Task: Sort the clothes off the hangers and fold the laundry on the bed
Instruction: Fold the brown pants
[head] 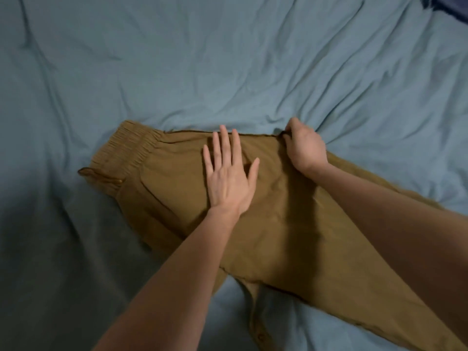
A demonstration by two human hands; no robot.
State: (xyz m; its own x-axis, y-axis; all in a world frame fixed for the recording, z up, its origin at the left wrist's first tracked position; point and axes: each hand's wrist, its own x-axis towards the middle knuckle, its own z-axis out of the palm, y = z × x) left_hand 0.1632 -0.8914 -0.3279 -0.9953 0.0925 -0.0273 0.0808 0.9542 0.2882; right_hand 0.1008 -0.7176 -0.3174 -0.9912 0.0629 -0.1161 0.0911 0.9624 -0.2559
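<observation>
1. Flat on the brown trousers (278, 224), the left hand (229, 178) presses down with its fingers straight and spread.
2. Just right of it, the right hand (304, 148) pinches the trousers' far edge, fingers curled.
3. Left of the left hand lies the elastic waistband (126, 150); the legs run back under the right forearm toward the near right.
4. Beyond both hands, wrinkled blue bedsheet (228, 59) spreads wide.
5. Far right of the right hand, at the top corner, a dark blue cloth (450, 6) shows.
</observation>
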